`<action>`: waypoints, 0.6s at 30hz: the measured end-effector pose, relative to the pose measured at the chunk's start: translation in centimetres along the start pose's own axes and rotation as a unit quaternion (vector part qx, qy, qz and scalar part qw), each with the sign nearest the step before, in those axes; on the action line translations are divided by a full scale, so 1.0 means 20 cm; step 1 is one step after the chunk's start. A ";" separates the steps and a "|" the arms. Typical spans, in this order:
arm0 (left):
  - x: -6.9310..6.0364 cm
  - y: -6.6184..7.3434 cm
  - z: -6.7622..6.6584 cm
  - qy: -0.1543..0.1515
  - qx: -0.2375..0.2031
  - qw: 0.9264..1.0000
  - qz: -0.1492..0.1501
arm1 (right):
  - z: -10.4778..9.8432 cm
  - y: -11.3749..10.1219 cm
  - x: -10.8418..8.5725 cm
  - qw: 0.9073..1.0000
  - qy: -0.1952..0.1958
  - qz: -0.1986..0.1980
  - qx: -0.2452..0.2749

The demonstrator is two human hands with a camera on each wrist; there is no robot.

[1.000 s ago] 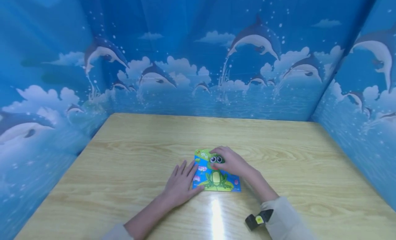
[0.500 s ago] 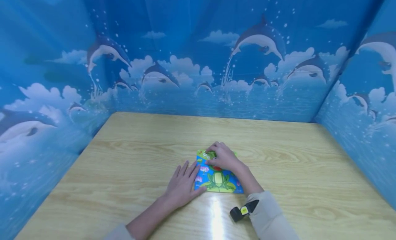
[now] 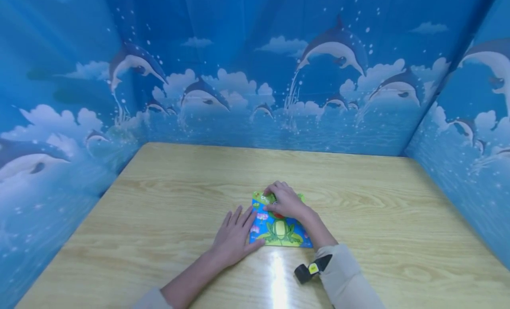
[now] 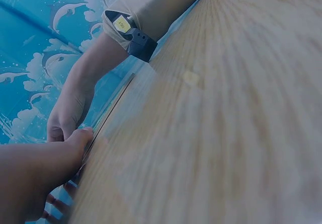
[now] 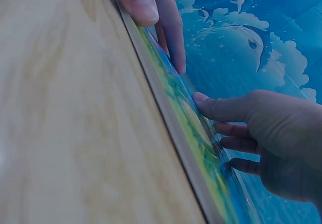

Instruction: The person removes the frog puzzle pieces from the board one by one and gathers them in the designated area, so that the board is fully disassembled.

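Frog board (image 3: 280, 231) has L hand (image 3: 233, 238) spread at L edge, R hand (image 3: 287, 203) atop (can't tell grip), room rnd on tabletop (image 3: 378, 202).

Glare streak on table (image 3: 278, 280); wrist views dim.

Far tabletop (image 3: 223, 167) gives room; left hand (image 3: 234, 238) and right hand (image 3: 287, 202) obstruct the board (image 3: 280, 230).

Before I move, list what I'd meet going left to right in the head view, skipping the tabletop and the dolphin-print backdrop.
Left sleeve → left hand → frog picture board → black wrist camera with yellow label → right sleeve.
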State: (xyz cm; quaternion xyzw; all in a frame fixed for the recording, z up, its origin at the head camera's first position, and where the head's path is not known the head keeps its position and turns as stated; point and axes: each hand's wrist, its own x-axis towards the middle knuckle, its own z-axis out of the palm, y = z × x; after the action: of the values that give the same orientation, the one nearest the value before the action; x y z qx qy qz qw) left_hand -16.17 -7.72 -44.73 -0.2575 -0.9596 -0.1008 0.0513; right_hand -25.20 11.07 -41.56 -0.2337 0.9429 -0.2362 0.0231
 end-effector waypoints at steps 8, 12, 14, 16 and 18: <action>0.00 0.00 0.00 0.000 0.000 1.000 -0.001 | -0.02 0.00 -0.01 1.000 -0.025 -0.015 0.005; 0.00 0.00 0.00 -0.001 0.000 1.000 0.000 | -0.02 0.00 -0.01 0.999 -0.040 -0.011 0.013; 0.00 0.00 0.00 -0.002 0.001 1.000 0.000 | -0.02 0.00 -0.02 0.999 -0.041 -0.012 0.013; 0.00 0.00 0.00 -0.003 0.000 1.000 0.001 | -0.02 0.00 -0.02 0.999 -0.039 -0.013 0.013; 0.00 0.00 0.01 -0.002 -0.001 1.000 0.002 | -0.02 0.00 -0.02 0.999 -0.036 -0.017 0.016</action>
State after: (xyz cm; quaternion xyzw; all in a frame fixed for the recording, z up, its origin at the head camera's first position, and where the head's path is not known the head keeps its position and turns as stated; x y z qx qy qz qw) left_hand -16.22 -7.76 -44.84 -0.2595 -0.9591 -0.1016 0.0495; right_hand -24.97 11.34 -41.29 -0.2574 0.9335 -0.2430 0.0568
